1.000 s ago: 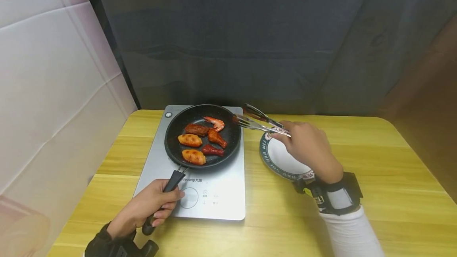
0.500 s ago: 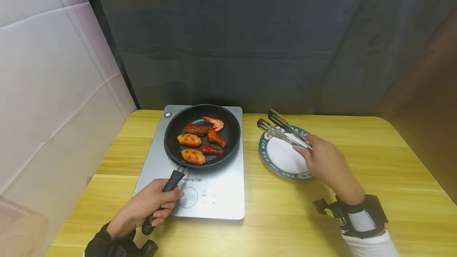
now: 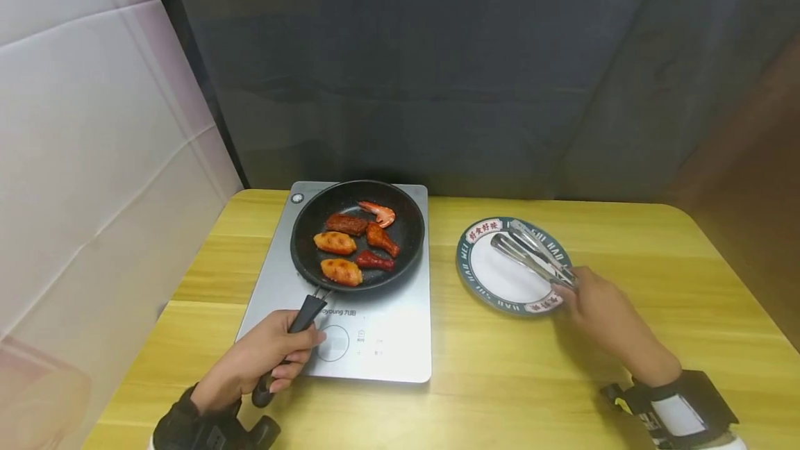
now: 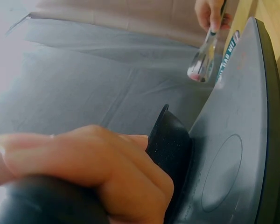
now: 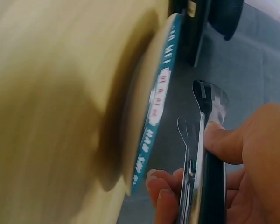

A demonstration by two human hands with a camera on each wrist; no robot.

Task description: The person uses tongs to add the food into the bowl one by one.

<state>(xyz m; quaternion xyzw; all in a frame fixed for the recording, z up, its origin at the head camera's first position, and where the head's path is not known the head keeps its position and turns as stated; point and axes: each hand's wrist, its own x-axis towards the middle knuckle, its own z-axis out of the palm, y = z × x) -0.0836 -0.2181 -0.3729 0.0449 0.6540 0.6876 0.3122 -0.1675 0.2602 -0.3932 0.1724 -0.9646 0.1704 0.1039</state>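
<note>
My left hand [image 3: 269, 353] grips the black handle [image 3: 307, 312] of a frying pan [image 3: 409, 231]. In the pan lie a shrimp [image 3: 378, 214], a brown meat slab [image 3: 347, 224], two drumsticks [image 3: 382, 239] and two orange-yellow chicken wing pieces [image 3: 335, 242]. My right hand [image 3: 603, 311] holds metal tongs [image 3: 522, 256] by their rear part, thumb on one arm and fingers at the other. The tips hang over a green-rimmed white plate [image 3: 487, 271], spread apart with nothing between them. In the right wrist view the tongs [image 5: 210, 100] stand beside the plate's rim [image 5: 154, 100].
The pan rests on a silver induction cooker [image 3: 400, 349] with a touch panel at its front. Wooden tabletop [image 3: 481, 373] surrounds cooker and plate. A dark curtain [image 3: 406, 75] hangs behind the table, and a pale wall [image 3: 106, 137] rises at the left.
My right hand has drawn back rightward and toward me, carrying the tongs from near the pan's right rim to above the plate. My left hand keeps its grip; the food has not moved.
</note>
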